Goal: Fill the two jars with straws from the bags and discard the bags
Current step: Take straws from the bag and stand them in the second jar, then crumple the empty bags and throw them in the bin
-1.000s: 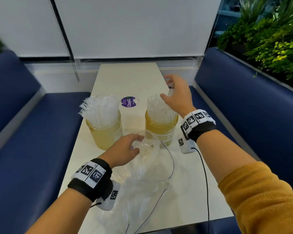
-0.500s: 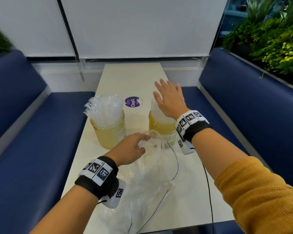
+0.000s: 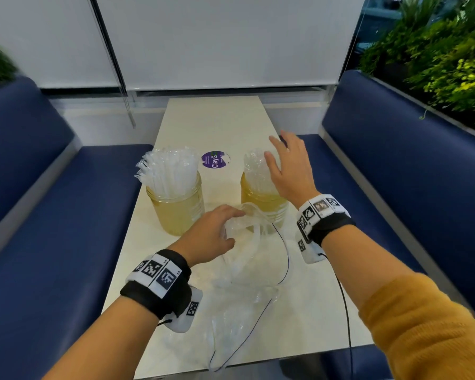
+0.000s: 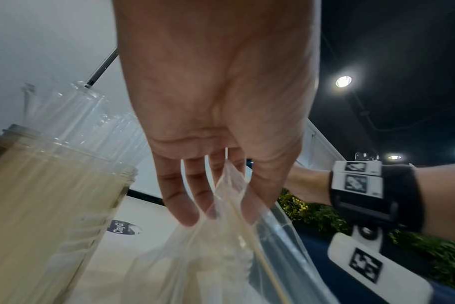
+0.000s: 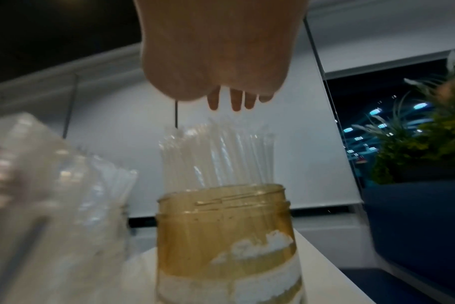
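Observation:
Two amber jars stand side by side on the white table. The left jar is packed with clear wrapped straws. The right jar also holds a bundle of straws. My right hand hovers flat over that bundle with straight, spread fingers, holding nothing. My left hand pinches the top edge of an empty clear plastic bag just in front of the jars.
More crumpled clear bag plastic lies near the table's front edge, with a thin dark cable across it. A purple round sticker sits behind the jars. Blue benches flank the table; plants stand at the right.
My right hand went from cupping the right bundle's far side to lying flat and spread over its top. The left hand kept its hold on the bag.

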The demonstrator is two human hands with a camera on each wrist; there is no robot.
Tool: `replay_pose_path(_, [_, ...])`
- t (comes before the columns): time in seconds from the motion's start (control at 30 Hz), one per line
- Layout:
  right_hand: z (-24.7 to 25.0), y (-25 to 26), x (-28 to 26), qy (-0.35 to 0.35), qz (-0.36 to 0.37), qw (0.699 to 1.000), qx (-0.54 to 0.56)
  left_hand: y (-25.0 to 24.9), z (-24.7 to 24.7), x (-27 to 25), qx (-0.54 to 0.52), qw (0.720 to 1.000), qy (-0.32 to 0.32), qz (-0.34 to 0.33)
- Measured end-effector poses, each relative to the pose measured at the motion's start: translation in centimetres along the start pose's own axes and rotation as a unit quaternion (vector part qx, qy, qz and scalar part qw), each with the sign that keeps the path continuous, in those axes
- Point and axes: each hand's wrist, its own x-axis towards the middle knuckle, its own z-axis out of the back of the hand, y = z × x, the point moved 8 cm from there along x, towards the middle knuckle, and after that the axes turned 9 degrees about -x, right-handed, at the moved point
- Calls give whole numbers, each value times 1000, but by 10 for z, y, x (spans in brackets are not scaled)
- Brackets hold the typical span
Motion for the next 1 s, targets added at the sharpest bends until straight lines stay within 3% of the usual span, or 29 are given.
replay_pose_path(0.03, [23,8,-10,-63,15,997,33,-2,1,-1,5,1000,-3,-6])
replay_pose_path(0.07, [39,20,-23,-83,47,994,59,-4,2,-2,11,1000,-7,-14])
replay_pose_path(0.13, [38,45,-51,5,122,991,48,-12,7,-5,17,999,-16,-37])
replay_pose_path(0.2, [23,54,-73,98,151,984,-4,-19,15,-11,28,997,-35,-57])
replay_pose_path(0.33, [18,60,-81,126,154,980,3,-24,41,-28,0,989,-122,-86])
replay_pose_path(0.43, [29,59,-75,143,71,980,116,-31,60,-54,56,977,-187,-89])
replay_pose_path(0.5, [32,51,-69,169,-20,962,215,-28,61,-72,167,969,-179,-40])
replay_pose_path(0.57, [35,46,-66,195,-62,947,248,-20,66,-87,220,959,-179,2])
replay_pose_path(0.67, [44,38,-66,189,-50,959,204,-12,91,-104,171,960,-220,13])
replay_pose_path(0.77, [59,30,-65,161,-57,963,210,-11,115,-111,23,977,-212,11])
replay_pose_path(0.9, [72,31,-68,130,-88,921,356,-29,127,-116,-115,983,-144,9])
replay_pose_path(1.0, [65,33,-79,157,-84,899,401,-63,140,-125,-48,974,-198,-98])
